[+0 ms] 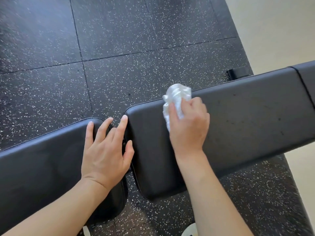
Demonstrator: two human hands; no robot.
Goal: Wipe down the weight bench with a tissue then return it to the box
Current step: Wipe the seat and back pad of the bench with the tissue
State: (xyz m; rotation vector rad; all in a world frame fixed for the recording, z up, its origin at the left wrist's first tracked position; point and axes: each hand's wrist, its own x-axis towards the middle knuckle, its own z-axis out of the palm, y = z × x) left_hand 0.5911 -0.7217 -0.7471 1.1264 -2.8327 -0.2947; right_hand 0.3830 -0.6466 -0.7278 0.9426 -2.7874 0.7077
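- Bench: black padded vinyl weight bench (247,120) runs across the view, split into two pads with a narrow gap between them. Long pad on the right, shorter pad (42,167) on the left.
- Further seam visible near the right edge of the long pad, next section partly out of view.
- Right hand (188,126): fingers curled shut around a crumpled white paper tissue (177,96), pressing it onto the top of the long pad.
- Tissue location: near the far edge of the long pad, towards its left end. The bunched part sticks out past the fingertips and slightly over the pad's far edge; a strip of it shows along the left side of the hand.
- Left hand (105,154): flat, fingers spread, holding nothing. Palm rests on the right end of the shorter pad; index finger and thumb reach across the gap to the edge of the long pad.
- Both forearms bare, coming in from the bottom of the view.
- Floor: black rubber tile floor with white speckles (119,40) under and around the bench, tile seams visible.
- Pale plain surface (281,23) at top right, past the edge of the rubber tiles.
- Black metal part of the bench frame (238,74) shows just behind the long pad's far edge.
- Long pad surface shows a few small dark marks right of the hand.
- White shoe toe (190,230) at the bottom edge, partly cut off.
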